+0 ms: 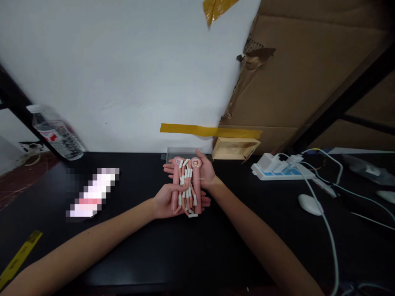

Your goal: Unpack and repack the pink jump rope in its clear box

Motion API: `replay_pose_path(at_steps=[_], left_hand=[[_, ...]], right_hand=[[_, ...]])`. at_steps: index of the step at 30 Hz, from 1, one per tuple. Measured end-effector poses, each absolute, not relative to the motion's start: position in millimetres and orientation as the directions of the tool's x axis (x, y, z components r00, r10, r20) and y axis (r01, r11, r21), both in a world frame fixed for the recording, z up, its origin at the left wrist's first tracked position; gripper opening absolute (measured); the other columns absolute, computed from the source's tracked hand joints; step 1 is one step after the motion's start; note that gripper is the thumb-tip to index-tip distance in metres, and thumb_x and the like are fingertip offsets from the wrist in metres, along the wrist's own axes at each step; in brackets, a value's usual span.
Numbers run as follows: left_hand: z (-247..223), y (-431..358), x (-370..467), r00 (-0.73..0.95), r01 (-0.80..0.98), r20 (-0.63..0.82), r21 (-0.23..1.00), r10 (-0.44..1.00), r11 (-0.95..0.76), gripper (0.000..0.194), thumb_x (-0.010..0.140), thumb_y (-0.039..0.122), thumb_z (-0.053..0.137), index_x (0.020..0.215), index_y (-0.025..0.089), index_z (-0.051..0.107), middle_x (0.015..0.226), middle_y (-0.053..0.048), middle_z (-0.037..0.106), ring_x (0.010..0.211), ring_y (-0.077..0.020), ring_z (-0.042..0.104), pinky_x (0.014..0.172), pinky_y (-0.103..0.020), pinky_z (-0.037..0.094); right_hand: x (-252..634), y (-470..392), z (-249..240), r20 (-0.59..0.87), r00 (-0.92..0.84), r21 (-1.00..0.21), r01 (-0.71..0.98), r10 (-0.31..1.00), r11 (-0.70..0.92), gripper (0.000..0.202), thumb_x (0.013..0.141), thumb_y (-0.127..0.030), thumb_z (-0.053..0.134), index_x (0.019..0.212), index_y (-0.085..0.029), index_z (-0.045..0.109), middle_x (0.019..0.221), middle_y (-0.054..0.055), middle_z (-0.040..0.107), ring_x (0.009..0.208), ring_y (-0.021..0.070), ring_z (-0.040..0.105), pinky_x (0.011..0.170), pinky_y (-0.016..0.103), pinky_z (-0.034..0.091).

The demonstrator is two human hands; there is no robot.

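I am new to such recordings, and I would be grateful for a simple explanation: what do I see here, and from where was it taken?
There is no machine, only one person's two bare hands. The single picture comes from a camera worn on that person's head. The left hand and right hand, palms up, together hold a gathered, pink-and-white bundle, apparently a jump rope. On the black desk, a bottle is at the left; a power strip and a computer mouse are at the right. The bright patch is pixelated, so I cannot identify it.
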State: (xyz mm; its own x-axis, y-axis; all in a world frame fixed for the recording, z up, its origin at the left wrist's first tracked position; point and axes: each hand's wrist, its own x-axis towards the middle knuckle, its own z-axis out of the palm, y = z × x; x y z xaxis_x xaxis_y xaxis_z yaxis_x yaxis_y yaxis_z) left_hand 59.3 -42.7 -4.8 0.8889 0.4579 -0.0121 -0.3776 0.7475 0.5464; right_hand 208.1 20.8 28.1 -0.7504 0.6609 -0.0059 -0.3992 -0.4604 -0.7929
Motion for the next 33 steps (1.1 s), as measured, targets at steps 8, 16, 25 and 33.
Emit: replay_pose_path(at_steps=[8, 16, 25, 33], left_hand=[[-4.5, -42.9, 58.8, 0.883, -0.385, -0.018, 0.543, 0.468, 0.747, 0.048, 0.087, 0.03, 0.052, 0.119, -0.004, 0.064, 0.119, -0.025, 0.067, 0.126, -0.0333, 0.056, 0.114, -0.045, 0.027], [-7.1, -43.0, 58.7, 0.878, -0.387, -0.026, 0.55, 0.478, 0.74, 0.048, 0.089, 0.028, 0.052, 0.124, -0.003, 0.061, 0.118, -0.025, 0.067, 0.129, -0.0343, 0.054, 0.112, -0.046, 0.029], [-11.4, -40.6, 55.5, 0.875, -0.369, -0.069, 0.549, 0.48, 0.75, 0.056, 0.088, 0.028, 0.055, 0.135, -0.001, 0.054, 0.123, -0.024, 0.065, 0.118, -0.0348, 0.062, 0.105, -0.044, 0.037], [-5.3, -40.3, 54.7, 0.865, -0.374, -0.085, 0.548, 0.495, 0.748, 0.049, 0.087, 0.032, 0.057, 0.121, -0.002, 0.064, 0.106, -0.023, 0.071, 0.111, -0.0343, 0.066, 0.105, -0.046, 0.039]], right_hand=[[209.1, 20.8, 28.9, -0.048, -0.755, -0.755, -0.401, 0.654, -0.519, 0.079, 0.087, -0.071, 0.034, 0.126, -0.006, 0.056, 0.129, 0.023, 0.064, 0.127, 0.0373, 0.055, 0.113, 0.059, 0.029], [207.4, 17.6, 33.1, -0.022, -0.772, -0.737, -0.416, 0.635, -0.532, 0.077, 0.087, -0.068, 0.031, 0.124, -0.006, 0.056, 0.128, 0.023, 0.064, 0.127, 0.0344, 0.055, 0.117, 0.056, 0.024], [205.5, 24.4, 28.2, -0.025, -0.758, -0.717, -0.441, 0.652, -0.54, 0.078, 0.089, -0.067, 0.028, 0.129, -0.006, 0.054, 0.128, 0.022, 0.065, 0.127, 0.0344, 0.056, 0.112, 0.057, 0.033], [205.5, 22.7, 26.1, 0.012, -0.735, -0.707, -0.486, 0.678, -0.514, 0.075, 0.089, -0.066, 0.03, 0.128, -0.008, 0.055, 0.124, 0.02, 0.068, 0.124, 0.0327, 0.058, 0.112, 0.054, 0.032]])
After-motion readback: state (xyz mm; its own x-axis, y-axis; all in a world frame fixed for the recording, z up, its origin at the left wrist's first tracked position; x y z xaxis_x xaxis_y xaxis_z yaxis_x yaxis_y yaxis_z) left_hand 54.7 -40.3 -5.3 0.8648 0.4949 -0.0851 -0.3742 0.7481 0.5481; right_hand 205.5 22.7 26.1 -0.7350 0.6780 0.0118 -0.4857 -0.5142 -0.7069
